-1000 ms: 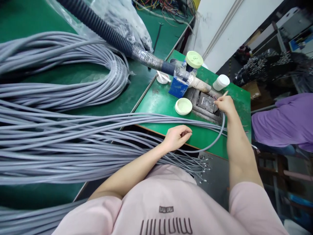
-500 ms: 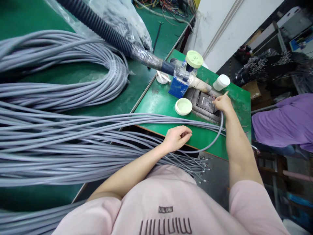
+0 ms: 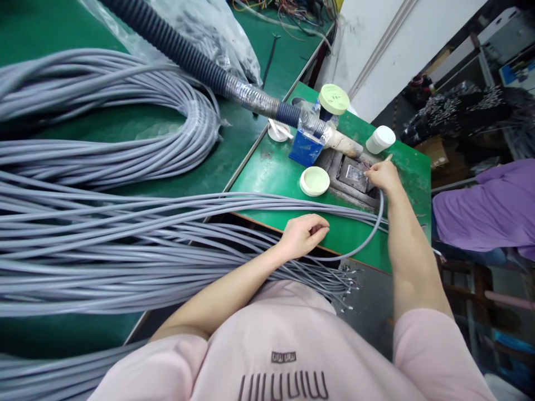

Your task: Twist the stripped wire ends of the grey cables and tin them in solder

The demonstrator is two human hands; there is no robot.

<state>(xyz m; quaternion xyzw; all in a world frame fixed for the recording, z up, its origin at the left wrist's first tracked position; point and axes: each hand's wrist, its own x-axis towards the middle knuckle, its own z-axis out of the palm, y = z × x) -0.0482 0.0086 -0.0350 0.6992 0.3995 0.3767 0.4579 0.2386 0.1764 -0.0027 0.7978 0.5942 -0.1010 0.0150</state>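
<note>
My right hand point(image 3: 382, 175) is closed around the end of a grey cable point(image 3: 380, 210), just at the right side of a solder pot point(image 3: 355, 174) with a shiny metal surface. Thin stripped wires poke out from the fingers over the pot. A light stick tip point(image 3: 389, 158) shows above the same hand. The cable bends down and runs left under the table edge. My left hand point(image 3: 304, 234) hovers by that edge with its fingers curled together, nothing visible in them. Just beyond it several grey cables point(image 3: 284, 203) lie across the green table point(image 3: 267, 172).
A ribbed hose point(image 3: 196, 69) ends at a pale nozzle point(image 3: 345, 145) beside the pot, resting by a blue box point(image 3: 305, 148). Around it stand a shallow dish point(image 3: 315, 181), a white cup point(image 3: 380, 139) and a lidded tub point(image 3: 333, 99). A person in purple point(image 3: 485, 206) is at the right.
Hardly anything differs. The view has shifted slightly; my right hand stays beside the pot with the cable, and my left hand keeps its curled pose.
</note>
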